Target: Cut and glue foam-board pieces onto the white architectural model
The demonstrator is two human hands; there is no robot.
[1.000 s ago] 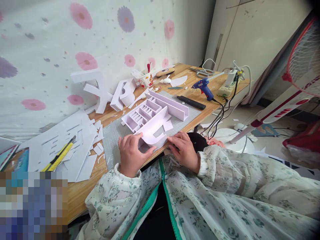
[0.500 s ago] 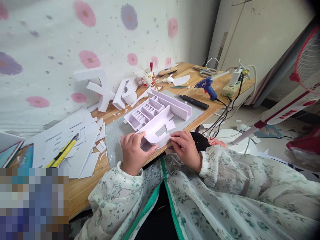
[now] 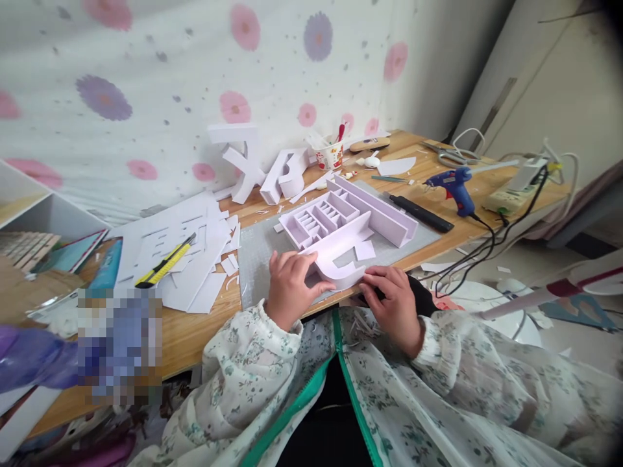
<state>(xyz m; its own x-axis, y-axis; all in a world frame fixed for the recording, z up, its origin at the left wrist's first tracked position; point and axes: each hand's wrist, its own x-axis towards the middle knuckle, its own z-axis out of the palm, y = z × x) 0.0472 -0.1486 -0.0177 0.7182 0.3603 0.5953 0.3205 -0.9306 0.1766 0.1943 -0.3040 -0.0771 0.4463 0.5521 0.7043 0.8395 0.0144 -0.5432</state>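
Observation:
A white foam-board character (image 3: 346,226) with raised side walls lies on the grey cutting mat (image 3: 256,279) at the table's near edge. Its curved wall strip (image 3: 343,279) bends round the hook nearest me. My left hand (image 3: 293,285) grips the left side of this part, thumb along the strip and fingers over the wall. At the right end of the strip, my right hand (image 3: 393,303) pinches the strip's edge between thumb and fingers. A small white offcut (image 3: 364,250) lies beside the hook.
A blue hot glue gun (image 3: 453,187) stands right of a black utility knife-like tool (image 3: 422,213). Left are a yellow cutter (image 3: 165,261) and stacked cut sheets (image 3: 146,240). Behind stand finished white shapes (image 3: 246,159) and a paper cup (image 3: 329,155). Cables (image 3: 481,243) hang off the right edge.
The view has swung left, so the table's things appear farther right. Both hands keep their places on the curved strip, with little visible movement relative to it.

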